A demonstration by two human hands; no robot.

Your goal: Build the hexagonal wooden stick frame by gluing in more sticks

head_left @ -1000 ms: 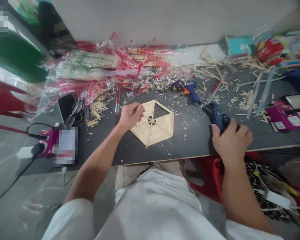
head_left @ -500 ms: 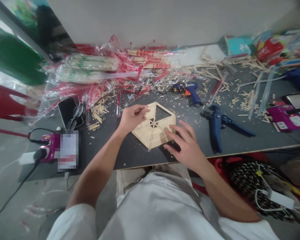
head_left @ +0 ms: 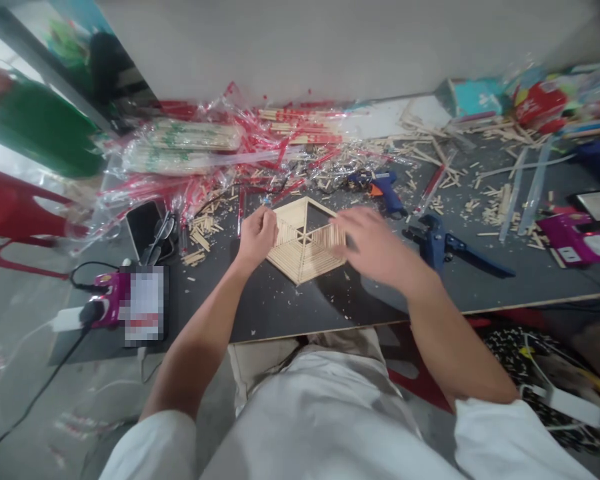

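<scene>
Head view: the hexagonal stick panel [head_left: 305, 268] lies flat on the dark table [head_left: 280, 317], directly before you and between your hands, presumably so that both reach its edges; its upper right wedge is unfilled, the tabletop showing through. Your left hand [head_left: 257, 236] is at the panel's left edge, fingers curled narrow, apparently to steady it; whether they pinch anything cannot be told. Your right hand [head_left: 373, 241] is over the right edge, fingers loosely bent and blurred; contact and grip cannot be told. The blue cutter [head_left: 434, 245] lies just beyond your right hand, handles apart, likely for quick reach; the glue gun [head_left: 389, 193] lies behind, seemingly clear of your working space.
</scene>
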